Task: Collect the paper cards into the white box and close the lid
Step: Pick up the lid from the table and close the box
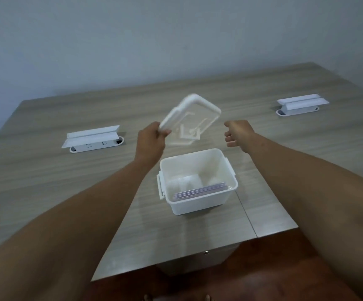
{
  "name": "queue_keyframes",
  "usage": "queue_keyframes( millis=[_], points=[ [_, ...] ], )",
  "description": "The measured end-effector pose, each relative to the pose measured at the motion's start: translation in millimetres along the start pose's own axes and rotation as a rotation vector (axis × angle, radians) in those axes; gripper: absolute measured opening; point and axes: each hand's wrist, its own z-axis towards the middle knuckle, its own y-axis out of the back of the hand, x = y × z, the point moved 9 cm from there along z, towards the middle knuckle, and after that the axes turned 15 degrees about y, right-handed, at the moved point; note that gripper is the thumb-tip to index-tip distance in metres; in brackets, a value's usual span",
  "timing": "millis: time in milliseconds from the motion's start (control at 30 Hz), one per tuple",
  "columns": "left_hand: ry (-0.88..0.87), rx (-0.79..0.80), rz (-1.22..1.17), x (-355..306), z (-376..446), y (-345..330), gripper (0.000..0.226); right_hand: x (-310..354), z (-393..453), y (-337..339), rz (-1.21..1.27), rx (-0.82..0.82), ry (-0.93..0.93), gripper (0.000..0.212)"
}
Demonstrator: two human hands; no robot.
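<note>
Overhead, left hand [151, 141] grips lid [190, 120]; socket units [92, 139] flank white box [197, 181].

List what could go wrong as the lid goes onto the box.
1. The left hand pinches the lid by one corner only, tilted; it could slip or land crooked on the box.
2. The cards lean against the near wall; an edge near the rim might snag.
3. The right hand is open, off the lid.

Both bare forearms reach forward. The left hand [151, 139] is clenched on the corner of a tilted lid [190, 118], thumb on top; the right hand [238, 132], just beside it, hangs empty, fingers loosely curled.
</note>
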Motion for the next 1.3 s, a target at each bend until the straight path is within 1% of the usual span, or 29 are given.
queue_keyframes(
  millis=[100, 200, 267, 333, 367, 433, 467, 500, 567, 600, 667, 733, 800, 867, 933, 1100, 1133, 1167, 1200, 1233, 1267, 1300],
  points=[
    [0.247, 0.066, -0.31, 13, -4, -6, 0.014, -17, 0, 20, -0.052, 0.061, 0.011, 0.048],
    [0.429, 0.205, -0.523, 39, -16, -26, 0.011, -24, -3, 20, -0.073, 0.113, 0.055, 0.056],
    [0.52, 0.273, -0.607, 58, -28, -39, 0.014, -27, -4, 16, -0.077, 0.122, 0.101, 0.048],
    [0.59, 0.279, -0.654, 75, -42, -48, 0.022, -36, -3, 18, -0.139, 0.097, 0.144, 0.039],
    [0.61, 0.253, -0.618, 83, -48, -50, 0.023, -42, -2, 19, -0.177, 0.083, 0.15, 0.035],
    [0.617, 0.192, -0.388, 100, -61, -52, 0.016, -55, -4, 19, -0.252, 0.076, 0.15, 0.029],
    [0.618, 0.174, -0.26, 108, -67, -54, 0.02, -59, -4, 19, -0.298, 0.081, 0.158, 0.027],
    [0.624, 0.17, -0.148, 116, -72, -57, 0.028, -65, -5, 16, -0.343, 0.095, 0.15, 0.026],
    [0.635, 0.172, 0.023, 130, -81, -65, 0.038, -81, -5, 10, -0.407, 0.127, 0.115, 0.028],
    [0.635, 0.161, 0.103, 134, -85, -67, 0.037, -90, -3, 7, -0.426, 0.139, 0.103, 0.028],
    [0.646, 0.104, 0.23, 138, -91, -69, 0.035, -103, -3, 0, -0.48, 0.166, 0.088, 0.033],
    [0.681, 0.036, 0.297, 143, -94, -67, 0.04, -114, -4, -8, -0.565, 0.195, 0.094, 0.041],
    [0.682, 0.037, 0.316, 147, -95, -69, 0.04, -123, -4, -11, -0.614, 0.187, 0.091, 0.046],
    [0.659, 0.084, 0.301, 151, -91, -74, 0.036, -129, -4, -9, -0.627, 0.17, 0.089, 0.045],
    [0.654, 0.114, 0.274, 155, -87, -75, 0.037, -132, -5, -7, -0.592, 0.177, 0.074, 0.038],
    [0.671, 0.215, 0.243, 162, -75, -82, 0.037, -140, -5, -5, -0.456, 0.143, 0.015, 0.047],
    [0.689, 0.233, 0.212, 164, -71, -83, 0.036, -141, -4, -8, -0.426, 0.144, 0.013, 0.045],
    [0.723, 0.241, 0.162, 166, -68, -83, 0.041, -146, -3, -9, -0.383, 0.149, -0.012, 0.042],
    [0.779, 0.256, 0.103, 171, -68, -83, 0.052, -153, -2, -10, -0.326, 0.15, -0.053, 0.038],
    [0.846, 0.286, 0.047, 177, -70, -84, 0.062, -162, -3, -11, -0.25, 0.148, -0.121, 0.039],
    [0.918, 0.333, -0.012, 181, -74, -88, 0.064, -170, -4, -12, -0.165, 0.15, -0.184, 0.044],
    [0.985, 0.391, -0.081, 184, -80, -93, 0.061, -175, -7, -14, -0.091, 0.166, -0.234, 0.049]
  ],
)
